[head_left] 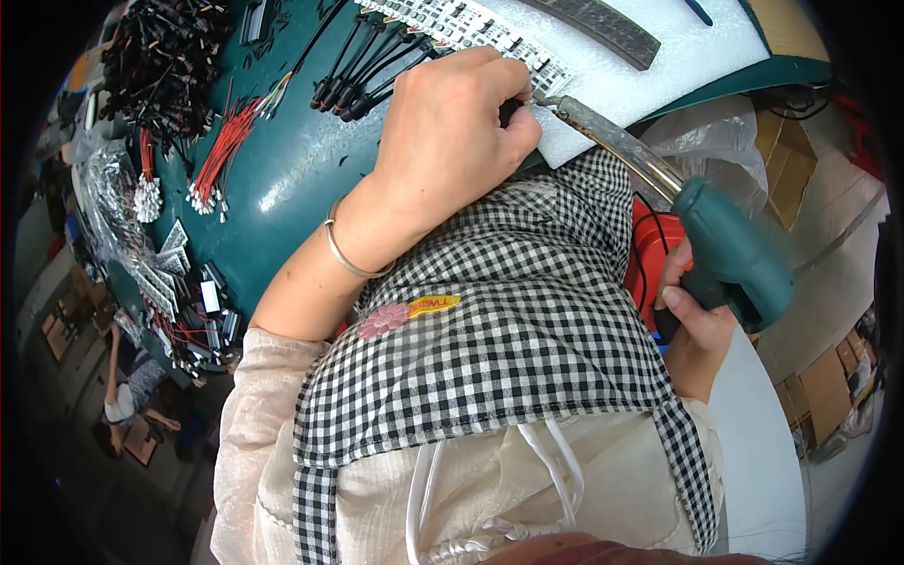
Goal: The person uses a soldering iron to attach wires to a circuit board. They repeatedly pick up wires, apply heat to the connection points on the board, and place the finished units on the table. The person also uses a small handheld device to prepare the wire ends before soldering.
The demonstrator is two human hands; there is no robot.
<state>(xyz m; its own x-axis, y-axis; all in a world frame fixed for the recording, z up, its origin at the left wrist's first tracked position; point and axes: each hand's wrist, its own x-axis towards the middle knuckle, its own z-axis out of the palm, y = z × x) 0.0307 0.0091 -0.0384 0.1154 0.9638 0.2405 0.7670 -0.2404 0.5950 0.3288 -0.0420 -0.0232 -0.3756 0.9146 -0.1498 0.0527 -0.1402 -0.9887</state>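
In a fist-like pinch, my left hand (452, 132) is over the near edge of the white foam sheet. A small black piece (509, 111) shows between its thumb and finger; most of it is hidden. My right hand (697, 330) grips the handle of a green soldering gun (730, 250), whose metal barrel slants up and left. The tip ends right beside my left fingertips; whether it touches the piece I cannot tell. Just beyond the left hand lies a white circuit board panel (480, 33). Black cables (353, 80) with thick ends lie to its left.
On the green tabletop (282, 169) lie red wires with white connectors (221, 155). A heap of black cables (160, 71) and clear plastic bags (118, 198) are at the left. A dark flat bar (603, 28) rests on the foam (697, 52). Cardboard (786, 160) stands right.
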